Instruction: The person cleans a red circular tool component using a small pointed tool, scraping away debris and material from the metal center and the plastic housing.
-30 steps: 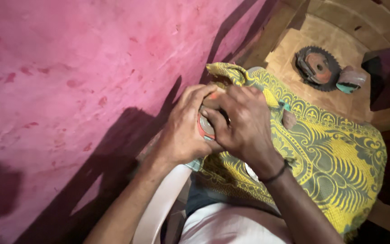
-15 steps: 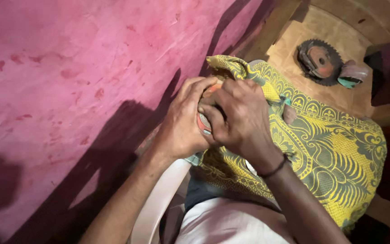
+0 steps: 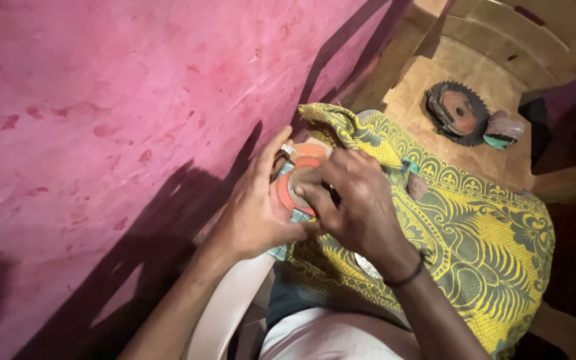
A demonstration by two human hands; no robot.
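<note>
My left hand (image 3: 256, 207) cups a small power tool with an orange disc (image 3: 289, 193) on it, close to the pink wall. My right hand (image 3: 353, 200) lies over the disc, with its fingers pinching the round metal part at the disc's centre. A dark band circles my right wrist. Both hands sit above a yellow and green patterned cloth (image 3: 475, 247) spread over my lap. Most of the tool's body is hidden under my hands.
A pink wall (image 3: 115, 120) runs along the left. A toothed saw blade (image 3: 456, 112) and a small teal and pink object (image 3: 501, 130) lie on a tan plastic chair seat (image 3: 495, 53) ahead. A white chair arm (image 3: 231, 307) is below my left forearm.
My hands have parted a little, so the orange disc now shows between them. The view has shifted slightly.
</note>
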